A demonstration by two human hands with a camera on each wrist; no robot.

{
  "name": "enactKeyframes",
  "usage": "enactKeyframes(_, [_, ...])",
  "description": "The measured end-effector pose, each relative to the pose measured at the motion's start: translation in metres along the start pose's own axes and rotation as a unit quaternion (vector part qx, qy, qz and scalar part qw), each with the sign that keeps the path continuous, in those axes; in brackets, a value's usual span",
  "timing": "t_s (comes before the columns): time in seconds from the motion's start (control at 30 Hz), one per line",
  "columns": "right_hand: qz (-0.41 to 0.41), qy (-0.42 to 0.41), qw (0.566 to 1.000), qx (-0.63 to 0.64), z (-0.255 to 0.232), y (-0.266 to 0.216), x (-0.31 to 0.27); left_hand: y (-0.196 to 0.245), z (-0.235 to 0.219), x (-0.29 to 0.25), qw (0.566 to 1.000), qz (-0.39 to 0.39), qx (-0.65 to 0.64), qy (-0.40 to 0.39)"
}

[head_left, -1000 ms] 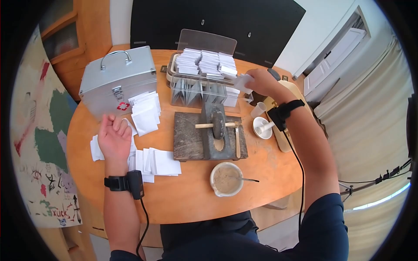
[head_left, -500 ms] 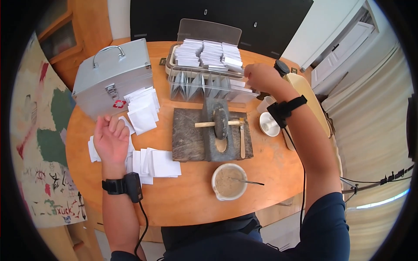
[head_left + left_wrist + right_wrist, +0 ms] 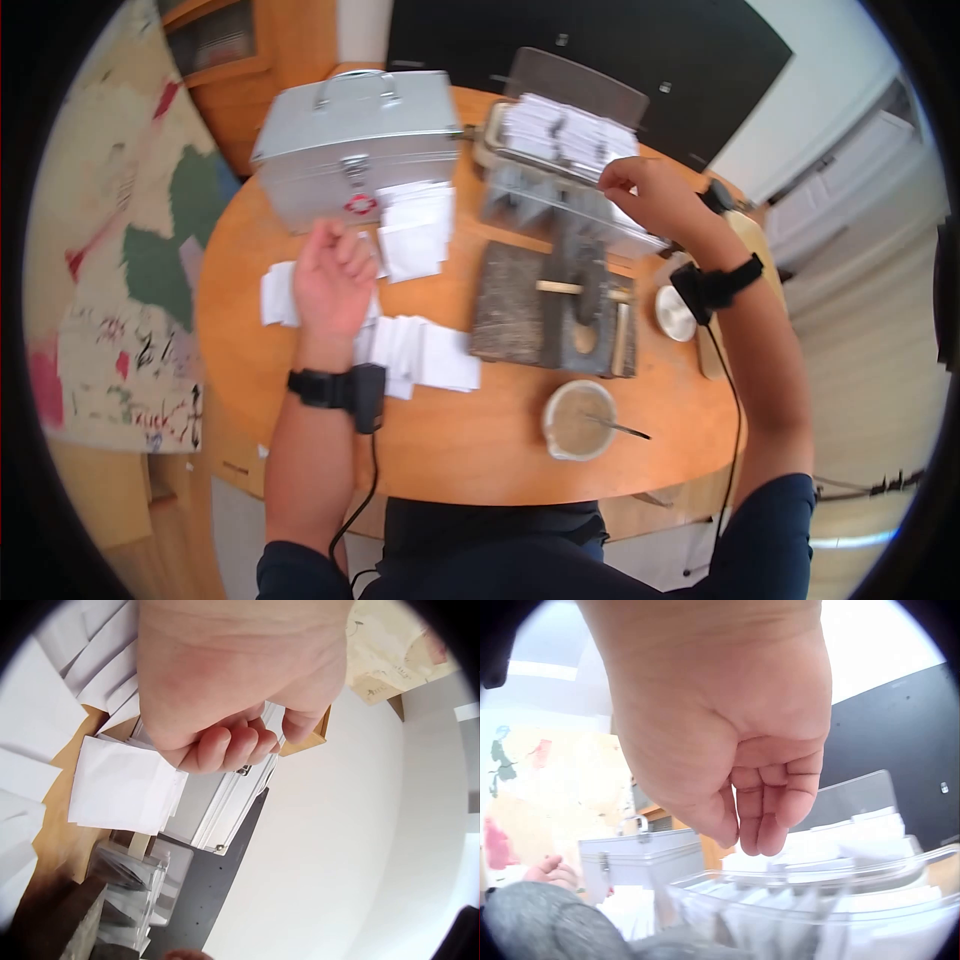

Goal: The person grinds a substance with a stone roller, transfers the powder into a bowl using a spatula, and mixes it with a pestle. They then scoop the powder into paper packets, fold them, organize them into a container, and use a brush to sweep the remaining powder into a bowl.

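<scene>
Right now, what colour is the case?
The case is silver, clearest in the head view.

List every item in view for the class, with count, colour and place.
Table: one, orange-brown, centre
Metal case: one, silver, rear left
Packets: many, white, before case and in container
Container: one, pale, rear
Bin: one, clear, before container
Board: one, dark, mid-table
Trough: one, grey, on board
Roller: one, grey, in trough, wooden handle
Stick: one, tan, board's right
Bowl: one, whitish, front
Utensil: one, dark, in bowl
Dish: one, white, right
Panel: one, black, behind
Painted sheet: one, multicoloured, far left
Curtain: cream, far right
Hands: two, left near case, right above bin
</scene>
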State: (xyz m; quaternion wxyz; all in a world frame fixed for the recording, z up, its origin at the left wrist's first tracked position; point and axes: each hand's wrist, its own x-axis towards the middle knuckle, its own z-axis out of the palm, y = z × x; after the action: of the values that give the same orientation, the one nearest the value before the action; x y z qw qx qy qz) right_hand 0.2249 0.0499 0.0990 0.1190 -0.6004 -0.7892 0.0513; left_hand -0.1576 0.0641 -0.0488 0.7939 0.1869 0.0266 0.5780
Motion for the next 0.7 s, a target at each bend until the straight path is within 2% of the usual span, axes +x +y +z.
enactKeyframes(0.1, [-0.06, -0.047, 0.997, -0.014, 0.005, -0.064, 0.023, -0.002, 0.005, -0.001, 1.0, 0.005, -0.007, 0.022])
enactKeyframes(0.17, [-0.142, -0.072, 0.986, -0.051, 0.017, -0.1, 0.038, 0.001, 0.006, -0.001, 1.0, 0.013, -0.006, 0.02])
enactKeyframes(0.2, [-0.145, -0.075, 0.985, -0.05, 0.026, -0.118, 0.046, 0.001, 0.006, -0.002, 1.0, 0.014, -0.008, 0.015])
enactKeyframes(0.27, [0.021, -0.141, 0.99, -0.019, 0.042, -0.149, 0.061, 0.001, 0.006, -0.001, 0.999, 0.008, 0.016, 0.031])
enactKeyframes(0.3, [0.02, -0.143, 0.989, -0.021, 0.051, -0.156, 0.065, 0.002, 0.005, -0.001, 0.998, -0.002, 0.039, 0.044])
enactKeyframes(0.33, [0.068, -0.145, 0.987, -0.001, 0.063, -0.159, 0.069, 0.003, 0.005, 0.001, 0.991, 0.007, 0.125, 0.049])
enactKeyframes(0.37, [0.117, -0.146, 0.982, 0.019, 0.072, -0.16, 0.072, 0.0, 0.007, 0.0, 0.991, 0.01, 0.123, 0.05])
enactKeyframes(0.43, [0.135, -0.141, 0.979, 0.052, 0.079, -0.161, 0.074, -0.008, 0.03, -0.004, 0.93, -0.002, 0.319, 0.182])
enactKeyframes(0.6, [0.172, -0.109, 0.973, 0.109, 0.104, -0.155, 0.073, -0.019, 0.032, -0.006, 0.895, -0.014, 0.404, 0.188])
enactKeyframes(0.67, [0.173, -0.066, 0.966, 0.181, 0.121, -0.147, 0.076, -0.021, 0.027, -0.005, 0.87, -0.069, 0.459, 0.168])
enactKeyframes(0.7, [0.173, -0.065, 0.966, 0.179, 0.129, -0.143, 0.078, -0.021, 0.022, -0.003, 0.871, -0.068, 0.458, 0.167])
